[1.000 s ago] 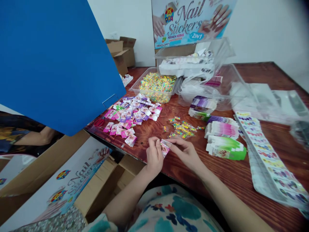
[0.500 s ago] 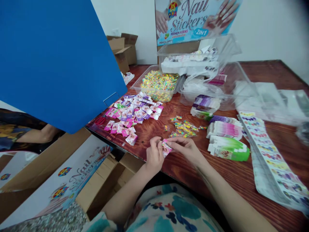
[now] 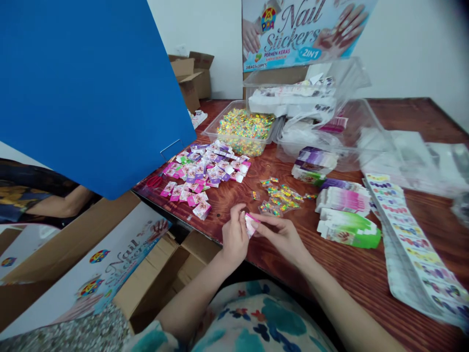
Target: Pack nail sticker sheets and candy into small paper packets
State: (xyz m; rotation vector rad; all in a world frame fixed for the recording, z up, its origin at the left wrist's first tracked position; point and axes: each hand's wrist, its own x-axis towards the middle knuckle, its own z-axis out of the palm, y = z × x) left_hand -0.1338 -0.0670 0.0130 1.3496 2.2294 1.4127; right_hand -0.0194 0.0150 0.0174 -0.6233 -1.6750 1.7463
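Observation:
My left hand point(image 3: 234, 237) and my right hand point(image 3: 280, 234) meet over the near edge of the wooden table point(image 3: 330, 266), both pinching a small pink and white box point(image 3: 250, 223) between the fingertips. Just beyond it lies a loose heap of small colourful candy packets point(image 3: 280, 198). To the left is a spread of several finished pink, purple and green small boxes point(image 3: 200, 173). To the right are stacks of flat unfolded boxes, pink point(image 3: 342, 199) and green point(image 3: 348, 230).
A clear tub of colourful candies point(image 3: 244, 126) and clear tubs of sticker sheets point(image 3: 304, 95) stand at the back. Nail sticker sheets point(image 3: 406, 234) lie at right. A blue board point(image 3: 84, 83) stands left, another person's arm point(image 3: 54, 205) under it. Cardboard boxes point(image 3: 154, 288) are below the table edge.
The small box has turned edge-on between my fingers and my hands have closed in on it. The view shifted slightly to the left.

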